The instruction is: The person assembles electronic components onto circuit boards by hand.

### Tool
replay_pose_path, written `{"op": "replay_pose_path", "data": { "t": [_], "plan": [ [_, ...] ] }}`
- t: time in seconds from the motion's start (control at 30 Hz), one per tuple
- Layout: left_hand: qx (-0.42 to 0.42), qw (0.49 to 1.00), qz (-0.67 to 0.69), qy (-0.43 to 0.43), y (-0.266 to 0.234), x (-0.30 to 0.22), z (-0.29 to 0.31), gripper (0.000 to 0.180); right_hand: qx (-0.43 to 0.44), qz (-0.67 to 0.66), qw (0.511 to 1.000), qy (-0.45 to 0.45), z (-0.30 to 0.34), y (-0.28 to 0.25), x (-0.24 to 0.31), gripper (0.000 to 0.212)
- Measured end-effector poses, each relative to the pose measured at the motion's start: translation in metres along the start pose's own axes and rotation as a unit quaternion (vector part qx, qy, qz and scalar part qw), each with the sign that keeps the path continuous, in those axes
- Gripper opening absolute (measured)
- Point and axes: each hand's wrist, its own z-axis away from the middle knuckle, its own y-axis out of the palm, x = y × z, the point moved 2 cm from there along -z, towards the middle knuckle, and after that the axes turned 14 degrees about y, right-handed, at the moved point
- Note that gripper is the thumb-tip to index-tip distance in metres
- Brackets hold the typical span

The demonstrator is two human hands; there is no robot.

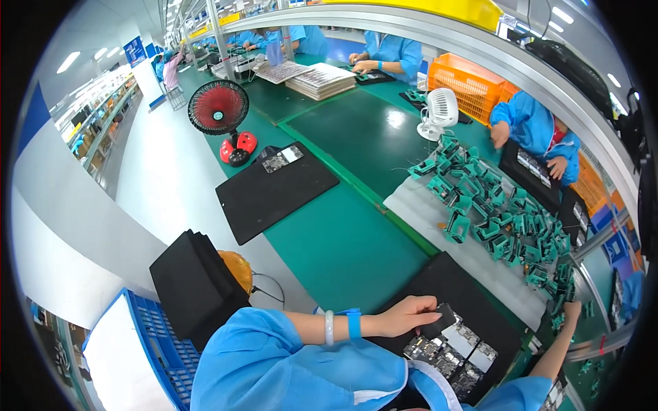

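My left hand [410, 316] is closed, thumb and fingers pinching a small black block [439, 322] at the upper edge of a circuit board panel [460, 337]. That panel has silver shields and dark components, and it lies on a black mat [493, 312] in front of me. Stretched out to the right, my right hand [571, 312] is at the near end of a heap of green plastic parts [507, 222]. Its fingers look closed, but whatever is in them is too small to make out. The heap rests on white foam sheeting [428, 205].
Farther left on the green bench [343, 240] lies another black mat [274, 192] with a circuit board [282, 159]. A red-black fan [218, 109] and a white fan [439, 109] stand beyond. Co-workers in blue [534, 127] sit opposite, by orange crates [466, 85]. A metal rail crosses overhead.
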Motion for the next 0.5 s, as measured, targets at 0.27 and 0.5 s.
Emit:
{"op": "replay_pose_path", "data": {
  "t": [0.27, 0.5],
  "plan": [
    [0.005, 0.997, 0.045, 0.054, -0.002, -0.004, 0.003, 0.029, -0.056, -0.210, 0.975, -0.044, -0.063, -0.076, -0.091, 0.045],
    [-0.006, 1.000, 0.015, 0.016, 0.001, 0.000, -0.002, 0.028, 0.097, -0.339, 0.910, -0.218, 0.080, -0.084, 0.056, 0.047]
  ]
}}
